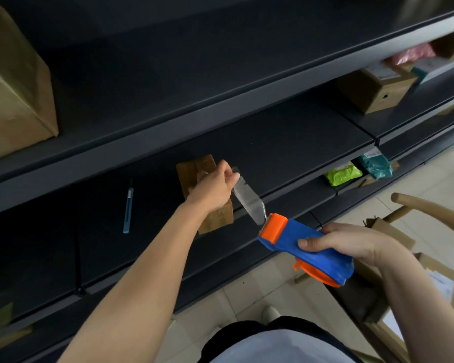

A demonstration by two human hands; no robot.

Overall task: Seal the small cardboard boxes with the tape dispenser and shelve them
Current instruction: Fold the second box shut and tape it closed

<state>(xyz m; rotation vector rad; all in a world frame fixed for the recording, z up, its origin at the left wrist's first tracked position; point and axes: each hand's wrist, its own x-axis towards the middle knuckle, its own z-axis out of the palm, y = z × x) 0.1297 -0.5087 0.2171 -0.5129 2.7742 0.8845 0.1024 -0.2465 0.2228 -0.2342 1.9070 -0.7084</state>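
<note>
A small brown cardboard box (194,169) lies on the dark shelf (286,142) in the middle of the view, partly hidden behind my left hand. My left hand (215,188) pinches the free end of a clear tape strip (248,201), which stretches down to the right into the blue and orange tape dispenser (294,238). My right hand (351,243) grips the dispenser's blue body just in front of the shelf edge.
A light-blue utility knife (128,209) lies on the shelf left of the box. A large cardboard box (13,85) stands on the upper shelf at the left. More boxes (378,90) and green parcels (344,175) sit on shelves to the right. A wooden chair (430,208) and cartons stand at lower right.
</note>
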